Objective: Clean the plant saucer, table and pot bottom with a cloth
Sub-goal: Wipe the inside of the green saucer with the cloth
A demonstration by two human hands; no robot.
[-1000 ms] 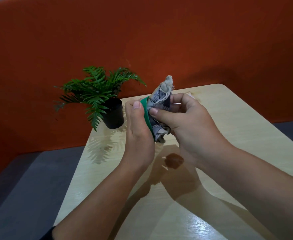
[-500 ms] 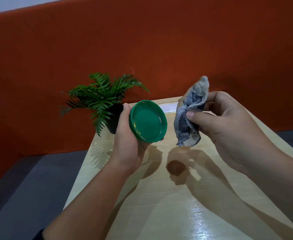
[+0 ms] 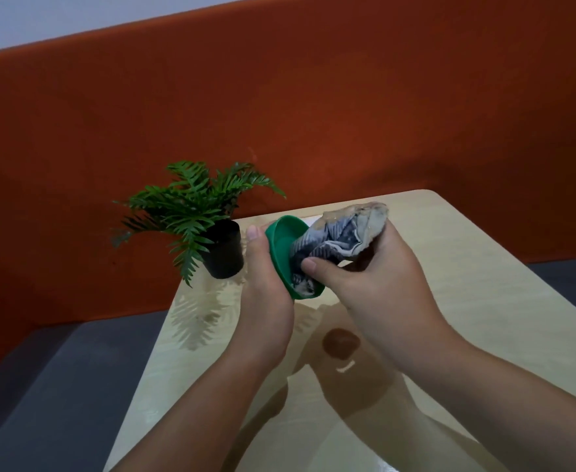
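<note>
Both hands are raised above the table (image 3: 450, 301). The green saucer (image 3: 281, 247) is gripped on edge by the left hand (image 3: 266, 301), open face turned right. A bunched grey patterned cloth (image 3: 334, 243) is clutched by the right hand (image 3: 378, 287) and pressed into the saucer. The black potted plant (image 3: 225, 255) stands at the table's far left corner. A brown stain (image 3: 340, 343) is seen on the tabletop below. No legible writing is visible.

Left hand (image 3: 262, 287) holds round green plastic saucer (image 3: 284, 248) tilted above pale wooden surface (image 3: 467, 284); right hand (image 3: 375, 284) presses crumpled grey patterned cloth (image 3: 337, 240) into it.
</note>
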